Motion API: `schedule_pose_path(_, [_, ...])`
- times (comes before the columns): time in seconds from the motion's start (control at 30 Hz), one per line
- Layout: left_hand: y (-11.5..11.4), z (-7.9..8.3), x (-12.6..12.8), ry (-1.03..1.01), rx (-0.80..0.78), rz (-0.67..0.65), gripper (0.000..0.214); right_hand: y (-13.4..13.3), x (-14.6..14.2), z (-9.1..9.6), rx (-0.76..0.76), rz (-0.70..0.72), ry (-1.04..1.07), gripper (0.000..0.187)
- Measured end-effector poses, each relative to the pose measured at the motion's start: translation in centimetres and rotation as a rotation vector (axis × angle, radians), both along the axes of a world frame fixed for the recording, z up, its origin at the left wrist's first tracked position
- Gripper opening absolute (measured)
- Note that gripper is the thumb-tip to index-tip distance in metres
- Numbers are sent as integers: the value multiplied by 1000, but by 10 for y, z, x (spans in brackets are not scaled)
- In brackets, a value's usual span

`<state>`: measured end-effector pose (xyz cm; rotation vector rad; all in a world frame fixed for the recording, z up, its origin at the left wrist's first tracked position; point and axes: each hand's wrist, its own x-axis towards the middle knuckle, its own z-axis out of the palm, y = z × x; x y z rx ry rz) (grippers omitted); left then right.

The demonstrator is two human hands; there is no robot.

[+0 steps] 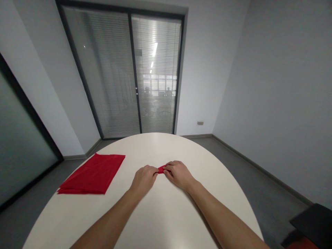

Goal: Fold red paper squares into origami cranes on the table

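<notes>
Between my two hands a small, narrow red folded piece (161, 169) shows near the middle of the table; it looks like thin cloth or paper, I cannot tell which. My left hand (145, 177) is closed on its left end, thumb and fingers pressed together. At the other end my right hand (178, 174) pinches it with bent fingers. Most of the piece is hidden under the fingers. To the left lies a flat stack of red sheets (92, 174), with several layered edges showing at its near left corner.
The round white table (160, 218) has its curved edge close to the red stack on the left. Beyond it stand glass doors (135, 76) with blinds. A dark chair-like object (315, 223) is at the lower right. Grey floor surrounds the table.
</notes>
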<state>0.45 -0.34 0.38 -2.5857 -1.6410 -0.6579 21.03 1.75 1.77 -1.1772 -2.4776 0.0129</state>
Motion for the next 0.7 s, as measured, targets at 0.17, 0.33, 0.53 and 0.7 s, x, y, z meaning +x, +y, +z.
schedule_pose_path(0.17, [0, 0, 0, -32, -15, 1, 20, 0, -1, 1, 14, -20, -26, 30])
schedule_pose_path(0.33, [0, -1, 0, -42, -16, 30, 21, 2, -1, -2, 15, -37, -55, 29])
schedule_pose_path(0.53, [1, -1, 1, -41, -45, 59, 22, 3, -3, -5, 15, -62, -63, 21])
schedule_pose_path(0.7, [0, 0, 1, -23, -37, 67, 21, 3, -3, -7, -21, 12, 85, 14])
